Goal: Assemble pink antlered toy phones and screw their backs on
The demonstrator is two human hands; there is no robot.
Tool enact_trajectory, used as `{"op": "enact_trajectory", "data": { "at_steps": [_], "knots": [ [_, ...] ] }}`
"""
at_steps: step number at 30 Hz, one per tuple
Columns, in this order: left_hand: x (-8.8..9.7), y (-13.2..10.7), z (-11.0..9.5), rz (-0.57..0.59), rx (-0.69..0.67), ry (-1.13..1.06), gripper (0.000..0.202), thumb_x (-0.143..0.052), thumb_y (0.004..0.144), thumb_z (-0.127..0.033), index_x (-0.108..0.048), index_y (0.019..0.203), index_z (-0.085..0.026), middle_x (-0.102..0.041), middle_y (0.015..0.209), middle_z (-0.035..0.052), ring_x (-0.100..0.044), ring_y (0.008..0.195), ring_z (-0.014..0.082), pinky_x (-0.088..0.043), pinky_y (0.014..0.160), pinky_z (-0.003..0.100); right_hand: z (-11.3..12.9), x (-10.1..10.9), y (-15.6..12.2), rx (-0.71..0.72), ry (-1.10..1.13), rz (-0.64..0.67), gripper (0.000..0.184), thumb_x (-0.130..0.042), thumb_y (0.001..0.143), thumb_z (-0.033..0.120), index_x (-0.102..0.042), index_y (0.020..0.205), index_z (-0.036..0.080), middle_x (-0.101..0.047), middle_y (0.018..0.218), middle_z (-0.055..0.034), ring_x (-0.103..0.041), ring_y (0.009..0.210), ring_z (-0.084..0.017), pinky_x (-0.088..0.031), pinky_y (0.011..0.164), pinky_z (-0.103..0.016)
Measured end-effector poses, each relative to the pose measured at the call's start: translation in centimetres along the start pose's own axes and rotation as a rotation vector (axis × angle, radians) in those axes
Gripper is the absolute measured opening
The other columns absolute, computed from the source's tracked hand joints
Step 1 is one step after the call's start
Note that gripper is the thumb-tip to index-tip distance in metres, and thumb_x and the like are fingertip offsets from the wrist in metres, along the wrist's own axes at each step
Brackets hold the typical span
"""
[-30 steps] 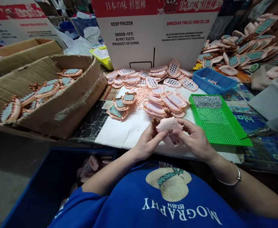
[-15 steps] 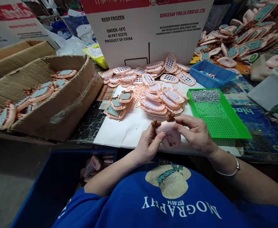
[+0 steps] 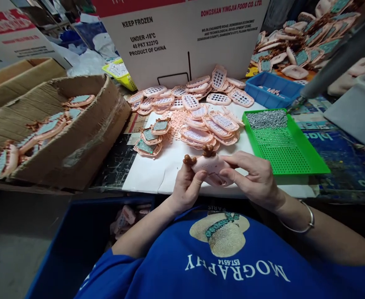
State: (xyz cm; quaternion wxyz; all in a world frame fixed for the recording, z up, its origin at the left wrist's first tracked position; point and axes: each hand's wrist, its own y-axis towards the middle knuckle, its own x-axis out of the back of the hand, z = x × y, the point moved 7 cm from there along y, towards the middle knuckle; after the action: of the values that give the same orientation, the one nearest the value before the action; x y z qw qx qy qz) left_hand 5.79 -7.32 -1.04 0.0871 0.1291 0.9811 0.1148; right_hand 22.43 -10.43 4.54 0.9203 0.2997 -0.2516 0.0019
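Note:
My left hand (image 3: 187,185) pinches the left side of a pink toy casing (image 3: 211,167) with brown antlers, and my right hand (image 3: 254,176) grips its right side. Small holes and a recess show on the face turned up; its underside is hidden. The casing is held just above the front of a white sheet (image 3: 145,176). Beyond it lie a pile of pink shells with white button panels (image 3: 198,135), loose small pink pieces (image 3: 176,120), and a few antlered shells with green circuit boards (image 3: 148,147).
At right stands a green perforated tray (image 3: 297,164) with small metal screws (image 3: 268,119), below a blue basket (image 3: 271,93). A blurred dark rod-shaped tool (image 3: 335,62) hangs there. At left is a cardboard box (image 3: 85,137) of shells; a blue bin (image 3: 64,236) stands below the table edge.
Both hands have shifted slightly left and up with the casing, which is now tilted more. The dark rod-shaped tool has appeared over the right side. The whole view has shifted a little.

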Motion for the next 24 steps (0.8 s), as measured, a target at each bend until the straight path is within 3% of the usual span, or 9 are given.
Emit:
{"op": "enact_trajectory", "data": {
  "at_steps": [6, 10, 15, 19, 24],
  "knots": [
    [0.8, 0.5, 0.9, -0.060, -0.071, -0.111, 0.030, -0.066, 0.091, -0.039, -0.066, 0.119, -0.029, -0.067, 0.118, 0.0043, -0.062, 0.113, 0.0200, -0.045, 0.105, 0.032, -0.9, -0.2, -0.4, -0.023, -0.069, 0.025, 0.028, -0.069, 0.092, 0.031, -0.069, 0.117, 0.019, -0.073, 0.098, -0.0068, -0.070, 0.087, -0.021, -0.057, 0.076, -0.034],
    [1.0, 1.0, 0.8, 0.075, -0.219, -0.131, 0.035, -0.077, 0.083, -0.029, -0.066, 0.116, -0.033, -0.070, 0.114, 0.0006, -0.065, 0.111, 0.0171, -0.051, 0.100, 0.031, -0.3, -0.1, -1.0, 0.118, -0.190, -0.034, 0.020, -0.066, 0.093, 0.019, -0.067, 0.112, 0.017, -0.072, 0.093, -0.0079, -0.069, 0.083, -0.020, -0.056, 0.072, -0.033],
    [0.7, 1.4, -0.6, 0.188, -0.200, 0.036, 0.038, -0.081, 0.079, -0.024, -0.070, 0.115, -0.027, -0.074, 0.117, 0.0064, -0.071, 0.103, 0.0216, -0.057, 0.090, 0.035, 0.7, 0.1, -1.4, 0.289, -0.296, -0.074, 0.027, -0.070, 0.091, 0.019, -0.065, 0.117, 0.016, -0.074, 0.096, -0.0104, -0.070, 0.083, -0.022, -0.058, 0.072, -0.034],
    [0.7, 1.7, -1.9, 0.206, -0.245, 0.101, 0.037, -0.082, 0.077, -0.019, -0.072, 0.113, -0.023, -0.075, 0.118, 0.0091, -0.072, 0.104, 0.0229, -0.057, 0.091, 0.035, 0.7, 0.4, -1.4, 0.304, -0.286, -0.085, 0.027, -0.070, 0.090, 0.017, -0.064, 0.116, 0.016, -0.074, 0.101, -0.0118, -0.071, 0.090, -0.023, -0.059, 0.078, -0.035],
    [0.2, 2.1, -1.7, 0.324, -0.256, -0.031, 0.036, -0.081, 0.076, -0.017, -0.072, 0.110, -0.024, -0.073, 0.122, 0.0099, -0.069, 0.115, 0.0267, -0.055, 0.095, 0.040, 1.0, -0.2, -1.4, 0.337, -0.178, -0.005, 0.035, -0.069, 0.091, 0.016, -0.062, 0.125, 0.014, -0.073, 0.112, -0.0148, -0.070, 0.104, -0.023, -0.059, 0.090, -0.036]
  ]
}}
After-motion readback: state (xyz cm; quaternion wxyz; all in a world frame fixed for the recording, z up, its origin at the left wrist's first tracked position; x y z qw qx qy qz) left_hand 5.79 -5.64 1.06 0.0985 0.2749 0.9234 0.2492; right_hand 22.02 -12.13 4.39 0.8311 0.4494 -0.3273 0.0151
